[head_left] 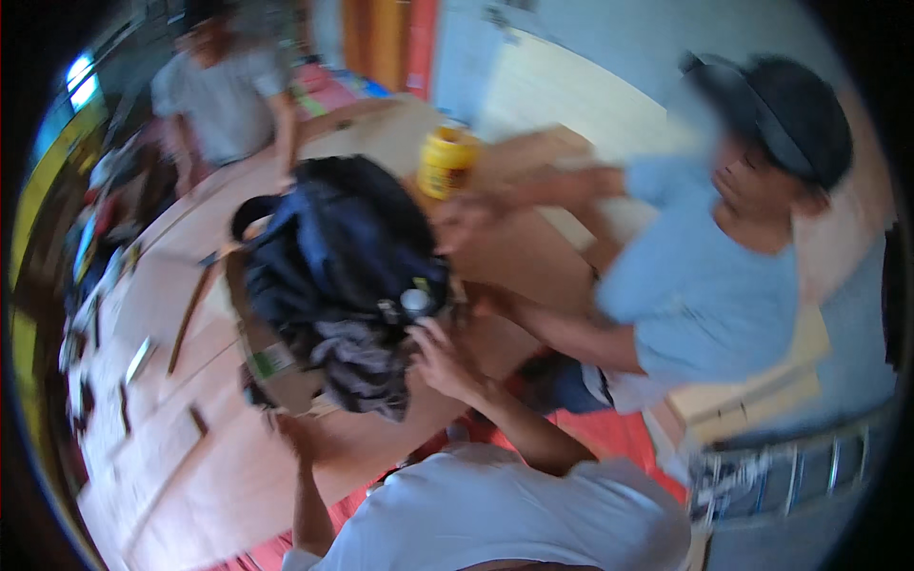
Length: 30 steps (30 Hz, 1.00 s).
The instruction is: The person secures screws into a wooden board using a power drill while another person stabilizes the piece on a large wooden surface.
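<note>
- I see one broad wooden table (190,476), pale brown, running from the lower left up toward the far end; the picture is blurred.
- On it, near the middle, sits an open cardboard box (276,366) stuffed with dark clothes (333,257) that spill over its rim.
- A yellow tub (446,162) stands on the far part of the table, behind the box.
- A thin dark stick (188,319) lies on the surface just left of the box.
- Small flat pieces (138,357) lie scattered along the table's left edge; I cannot tell what they are.
- The table's near right edge meets a red covering (609,433).
</note>
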Motion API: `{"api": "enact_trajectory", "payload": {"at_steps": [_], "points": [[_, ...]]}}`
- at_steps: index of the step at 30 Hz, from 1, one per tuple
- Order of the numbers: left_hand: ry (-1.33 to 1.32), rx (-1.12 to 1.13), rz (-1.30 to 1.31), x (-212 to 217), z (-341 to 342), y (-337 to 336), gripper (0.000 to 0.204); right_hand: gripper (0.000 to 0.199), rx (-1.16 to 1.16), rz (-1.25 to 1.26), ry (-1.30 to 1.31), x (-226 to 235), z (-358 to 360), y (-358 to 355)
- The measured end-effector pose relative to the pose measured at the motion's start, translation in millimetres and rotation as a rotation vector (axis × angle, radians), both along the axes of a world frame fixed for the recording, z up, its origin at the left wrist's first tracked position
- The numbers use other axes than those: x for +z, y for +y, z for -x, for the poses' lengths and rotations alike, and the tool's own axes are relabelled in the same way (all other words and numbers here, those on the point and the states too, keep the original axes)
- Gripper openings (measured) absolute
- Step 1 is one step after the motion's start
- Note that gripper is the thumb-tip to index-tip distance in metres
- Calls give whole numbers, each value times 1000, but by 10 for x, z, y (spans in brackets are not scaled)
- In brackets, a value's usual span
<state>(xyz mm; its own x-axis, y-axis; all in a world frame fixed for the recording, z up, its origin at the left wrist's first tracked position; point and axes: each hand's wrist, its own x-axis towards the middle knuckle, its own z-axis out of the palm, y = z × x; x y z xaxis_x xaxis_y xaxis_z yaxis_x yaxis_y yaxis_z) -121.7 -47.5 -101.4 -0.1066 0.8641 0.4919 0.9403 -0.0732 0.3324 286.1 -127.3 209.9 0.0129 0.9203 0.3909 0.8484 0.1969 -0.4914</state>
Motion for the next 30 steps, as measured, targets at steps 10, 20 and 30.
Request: {"api": "enact_trajectory", "payload": {"at_steps": [10,20,30], "points": [[-94,-9,-10,569,-237,-39,27,47,60,5,77,-108,-32,-38],[-62,106,128,1140,-334,-155,34,46,68,81,56,124,40,-70],[-58,80,179,1072,-298,-137,34,46,48,84,42,129,77,-68]]}}
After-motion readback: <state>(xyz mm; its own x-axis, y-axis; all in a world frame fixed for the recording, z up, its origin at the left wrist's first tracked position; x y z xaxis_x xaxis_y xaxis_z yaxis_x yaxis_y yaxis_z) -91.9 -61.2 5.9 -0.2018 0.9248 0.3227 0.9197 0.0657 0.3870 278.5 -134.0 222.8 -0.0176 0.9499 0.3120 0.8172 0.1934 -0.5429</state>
